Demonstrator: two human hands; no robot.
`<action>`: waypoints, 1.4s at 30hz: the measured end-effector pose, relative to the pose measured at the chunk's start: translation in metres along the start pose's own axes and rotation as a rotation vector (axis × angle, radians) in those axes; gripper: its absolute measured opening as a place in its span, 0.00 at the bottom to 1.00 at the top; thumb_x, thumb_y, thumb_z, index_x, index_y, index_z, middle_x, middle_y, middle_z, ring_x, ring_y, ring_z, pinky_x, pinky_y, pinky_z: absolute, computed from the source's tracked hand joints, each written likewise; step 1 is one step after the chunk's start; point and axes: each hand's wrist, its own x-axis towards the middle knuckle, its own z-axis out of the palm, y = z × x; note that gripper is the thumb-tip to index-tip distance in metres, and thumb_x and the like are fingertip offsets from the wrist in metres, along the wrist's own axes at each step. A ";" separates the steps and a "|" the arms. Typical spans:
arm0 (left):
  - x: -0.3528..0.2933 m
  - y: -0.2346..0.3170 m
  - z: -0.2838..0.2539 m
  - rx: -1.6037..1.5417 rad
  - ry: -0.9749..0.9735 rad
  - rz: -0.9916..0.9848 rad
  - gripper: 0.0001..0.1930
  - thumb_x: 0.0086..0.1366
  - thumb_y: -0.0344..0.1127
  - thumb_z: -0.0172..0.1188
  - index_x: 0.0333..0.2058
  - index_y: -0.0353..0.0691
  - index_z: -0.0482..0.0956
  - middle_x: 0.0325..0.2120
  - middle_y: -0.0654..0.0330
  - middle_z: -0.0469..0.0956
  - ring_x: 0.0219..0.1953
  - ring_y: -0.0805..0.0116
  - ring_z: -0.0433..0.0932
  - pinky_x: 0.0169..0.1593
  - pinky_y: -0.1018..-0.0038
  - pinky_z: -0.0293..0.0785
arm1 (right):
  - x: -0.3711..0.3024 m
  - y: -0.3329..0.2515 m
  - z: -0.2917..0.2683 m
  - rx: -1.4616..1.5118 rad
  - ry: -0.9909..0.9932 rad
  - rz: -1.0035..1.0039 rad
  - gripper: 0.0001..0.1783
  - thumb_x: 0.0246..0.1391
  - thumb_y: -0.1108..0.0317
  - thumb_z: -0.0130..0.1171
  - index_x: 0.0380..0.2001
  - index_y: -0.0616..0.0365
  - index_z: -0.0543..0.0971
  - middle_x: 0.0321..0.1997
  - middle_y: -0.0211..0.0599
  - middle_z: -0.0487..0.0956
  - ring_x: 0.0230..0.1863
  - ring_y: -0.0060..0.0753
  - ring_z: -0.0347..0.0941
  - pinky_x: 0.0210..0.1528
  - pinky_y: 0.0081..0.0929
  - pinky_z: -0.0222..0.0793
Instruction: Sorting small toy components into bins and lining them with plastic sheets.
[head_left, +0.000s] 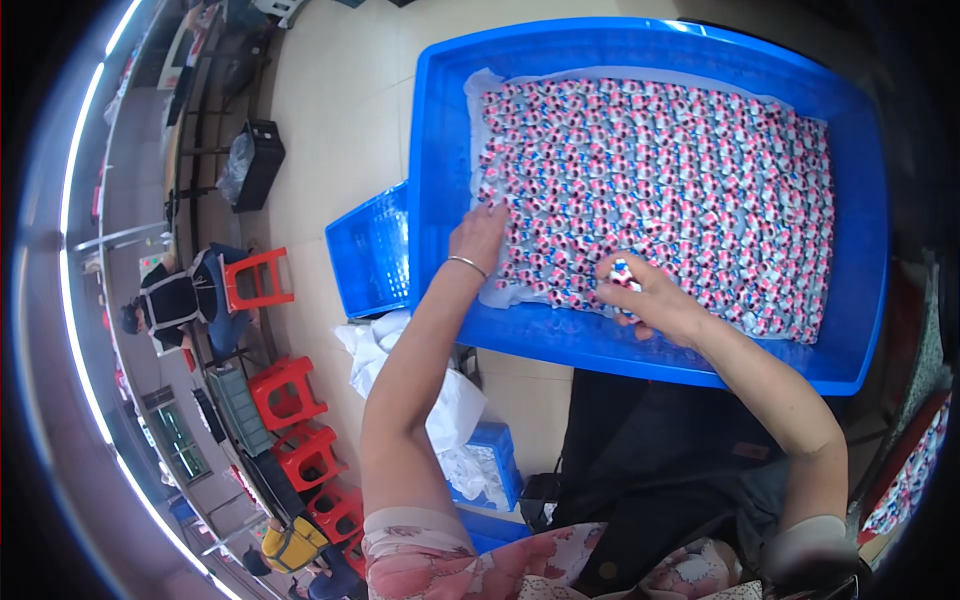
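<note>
Many small figurines, pink, white and blue with dark spots, lie packed in rows on a whitish liner inside a large blue bin. My right hand is closed around one small figurine, just above the near edge of the rows. At the left edge of the layer my left hand, with a bracelet at the wrist, has its fingers drawn together and down among the figurines. What is between those fingertips is hidden.
A smaller blue bin stands on the floor to the left, with white plastic sheeting below it. Red stools line the left side, where people sit near benches. A black crate holds clear plastic.
</note>
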 end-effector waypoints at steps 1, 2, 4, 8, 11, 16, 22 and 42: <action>-0.003 0.004 -0.009 -0.013 0.001 0.008 0.15 0.53 0.27 0.58 0.41 0.39 0.71 0.37 0.49 0.75 0.41 0.50 0.76 0.40 0.60 0.75 | -0.001 -0.003 -0.001 0.066 -0.028 0.011 0.13 0.56 0.56 0.58 0.41 0.42 0.69 0.30 0.22 0.69 0.25 0.14 0.65 0.19 0.15 0.56; -0.010 0.009 -0.025 -0.068 0.062 0.033 0.14 0.54 0.29 0.59 0.41 0.39 0.71 0.35 0.51 0.75 0.39 0.53 0.77 0.39 0.62 0.75 | -0.001 -0.003 -0.001 0.046 -0.060 0.009 0.16 0.55 0.57 0.58 0.45 0.43 0.69 0.30 0.23 0.69 0.27 0.15 0.65 0.20 0.15 0.57; -0.020 0.033 -0.055 -0.141 0.124 0.072 0.14 0.54 0.30 0.60 0.40 0.39 0.72 0.34 0.52 0.76 0.37 0.56 0.78 0.37 0.65 0.76 | 0.003 0.002 -0.002 0.003 -0.058 -0.014 0.18 0.55 0.57 0.58 0.46 0.45 0.68 0.30 0.23 0.69 0.27 0.15 0.66 0.20 0.15 0.57; -0.043 0.093 -0.086 -0.967 -0.051 0.091 0.13 0.56 0.31 0.64 0.40 0.38 0.74 0.30 0.60 0.77 0.31 0.73 0.77 0.35 0.77 0.74 | -0.004 0.000 0.004 -0.110 -0.087 -0.065 0.24 0.53 0.62 0.57 0.54 0.49 0.65 0.34 0.32 0.72 0.29 0.21 0.69 0.23 0.21 0.65; -0.056 0.118 -0.079 -1.062 -0.147 0.014 0.14 0.56 0.30 0.64 0.42 0.37 0.75 0.30 0.63 0.77 0.31 0.78 0.76 0.35 0.81 0.74 | -0.003 0.005 0.013 -0.183 -0.083 -0.043 0.33 0.54 0.64 0.55 0.62 0.52 0.58 0.31 0.36 0.73 0.27 0.23 0.70 0.24 0.23 0.66; -0.067 0.134 -0.054 -1.669 -0.123 -0.117 0.17 0.55 0.28 0.64 0.45 0.37 0.75 0.33 0.63 0.77 0.32 0.79 0.76 0.37 0.82 0.74 | -0.014 0.006 0.011 -0.212 -0.005 -0.137 0.39 0.53 0.67 0.53 0.66 0.50 0.51 0.31 0.34 0.72 0.27 0.23 0.69 0.25 0.22 0.68; -0.051 0.039 -0.048 -0.522 0.404 0.211 0.17 0.49 0.24 0.60 0.41 0.38 0.76 0.34 0.54 0.77 0.39 0.57 0.75 0.44 0.67 0.73 | -0.017 0.009 -0.016 -0.097 0.020 -0.126 0.25 0.55 0.65 0.54 0.57 0.52 0.67 0.36 0.26 0.70 0.28 0.16 0.67 0.20 0.16 0.62; -0.037 0.072 -0.089 -1.043 -0.058 0.134 0.14 0.52 0.30 0.67 0.38 0.39 0.77 0.35 0.60 0.72 0.32 0.70 0.76 0.34 0.77 0.73 | -0.010 0.006 -0.026 0.493 -0.112 -0.053 0.31 0.59 0.63 0.51 0.64 0.56 0.58 0.52 0.36 0.72 0.38 0.24 0.74 0.24 0.15 0.76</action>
